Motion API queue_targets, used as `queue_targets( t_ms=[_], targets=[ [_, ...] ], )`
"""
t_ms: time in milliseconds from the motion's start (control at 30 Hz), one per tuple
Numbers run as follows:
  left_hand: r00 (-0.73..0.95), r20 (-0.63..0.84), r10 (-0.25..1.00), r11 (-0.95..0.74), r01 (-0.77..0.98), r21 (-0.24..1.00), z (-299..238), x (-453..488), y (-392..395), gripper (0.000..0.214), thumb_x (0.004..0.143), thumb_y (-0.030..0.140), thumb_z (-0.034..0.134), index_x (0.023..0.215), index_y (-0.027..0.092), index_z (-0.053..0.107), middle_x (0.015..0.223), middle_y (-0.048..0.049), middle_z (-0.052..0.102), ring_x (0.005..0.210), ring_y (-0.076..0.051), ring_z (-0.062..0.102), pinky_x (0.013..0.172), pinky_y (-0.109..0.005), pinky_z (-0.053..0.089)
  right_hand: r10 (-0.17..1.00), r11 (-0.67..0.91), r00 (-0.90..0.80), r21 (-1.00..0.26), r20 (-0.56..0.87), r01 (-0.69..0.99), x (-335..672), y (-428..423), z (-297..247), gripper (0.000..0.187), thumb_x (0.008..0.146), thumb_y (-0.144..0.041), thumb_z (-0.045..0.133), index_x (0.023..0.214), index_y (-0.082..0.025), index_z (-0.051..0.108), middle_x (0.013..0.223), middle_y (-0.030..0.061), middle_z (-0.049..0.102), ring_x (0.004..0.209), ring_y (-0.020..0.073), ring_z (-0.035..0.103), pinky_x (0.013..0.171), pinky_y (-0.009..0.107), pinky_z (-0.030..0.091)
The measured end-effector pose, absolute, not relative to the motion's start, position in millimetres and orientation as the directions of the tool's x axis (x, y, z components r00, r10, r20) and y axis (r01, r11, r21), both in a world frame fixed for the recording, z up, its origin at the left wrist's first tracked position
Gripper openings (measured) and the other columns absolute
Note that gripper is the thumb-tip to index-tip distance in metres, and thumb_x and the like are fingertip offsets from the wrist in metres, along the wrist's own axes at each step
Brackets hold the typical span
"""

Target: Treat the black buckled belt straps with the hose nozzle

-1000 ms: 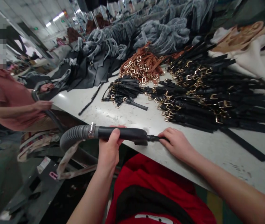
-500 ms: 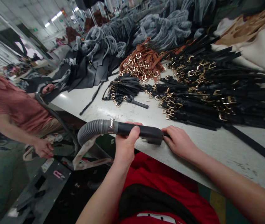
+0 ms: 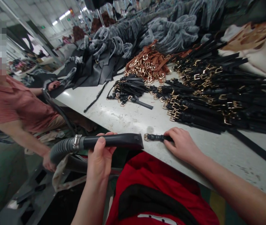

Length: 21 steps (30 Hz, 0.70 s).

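My left hand (image 3: pixel 101 156) is closed around a black hose nozzle (image 3: pixel 123 141), which joins a grey corrugated hose (image 3: pixel 63 148) at a metal clamp. The nozzle's flat end points right, just short of a gold buckle on a short black buckle strap (image 3: pixel 155 137). That strap lies along the white table, its right end pinched in the fingers of my right hand (image 3: pixel 181 142). Part of the strap is hidden under those fingers.
Black buckled straps (image 3: pixel 198 103) are heaped at the right, a smaller black bundle (image 3: pixel 130 89) at centre. Brown straps (image 3: pixel 149 64) lie behind, on the white table (image 3: pixel 118 120). A co-worker (image 3: pixel 17 106) in a pink shirt holds another hose at left.
My left hand has drawn the nozzle leftward off the strap, so its buckle end now shows. My right hand stays on the strap. The co-worker's lower hand is now beside my hose.
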<state>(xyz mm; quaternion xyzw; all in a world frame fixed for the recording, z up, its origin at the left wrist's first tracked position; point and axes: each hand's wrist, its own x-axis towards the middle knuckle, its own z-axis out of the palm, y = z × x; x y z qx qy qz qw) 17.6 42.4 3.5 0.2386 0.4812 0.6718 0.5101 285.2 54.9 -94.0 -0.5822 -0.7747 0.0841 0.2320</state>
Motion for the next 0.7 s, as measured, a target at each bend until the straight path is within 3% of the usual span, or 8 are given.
queue_targets(
  t_ms=[200,400,700],
  targets=[
    [-0.312,-0.176,0.934,-0.001,-0.493,0.870,1,20,29,0.030,0.059,0.031,0.082,0.081,0.020,0.067,0.079,-0.0030,0.074,0.080,-0.022,0.071,0.071,-0.035,0.058,0.912,0.383,-0.302,-0.318,0.276,0.867,290,40,-89,0.008,0.085,-0.024,0.053,0.082,-0.019,0.058,0.083,0.0063,0.061,0.080,0.0222,0.054,0.070,0.035,0.037],
    [-0.302,-0.175,0.937,-0.001,-0.502,0.865,2,25,23,0.028,0.060,0.030,0.081,0.082,0.021,0.066,0.079,-0.0031,0.074,0.081,-0.022,0.071,0.073,-0.035,0.058,0.905,0.418,-0.322,-0.434,0.279,0.798,294,25,-89,0.016,0.086,-0.025,0.050,0.094,-0.016,0.061,0.097,0.0100,0.062,0.090,0.0221,0.056,0.079,0.035,0.042],
    [-0.286,-0.154,0.946,-0.020,-0.525,0.851,-16,67,28,0.032,0.062,0.031,0.080,0.085,0.021,0.060,0.079,-0.0016,0.072,0.081,-0.019,0.070,0.074,-0.033,0.056,0.928,0.370,-0.300,-0.463,0.219,0.805,298,30,-98,0.020,0.089,-0.021,0.045,0.088,-0.018,0.064,0.086,0.0090,0.062,0.082,0.0223,0.055,0.072,0.036,0.042]
  ],
)
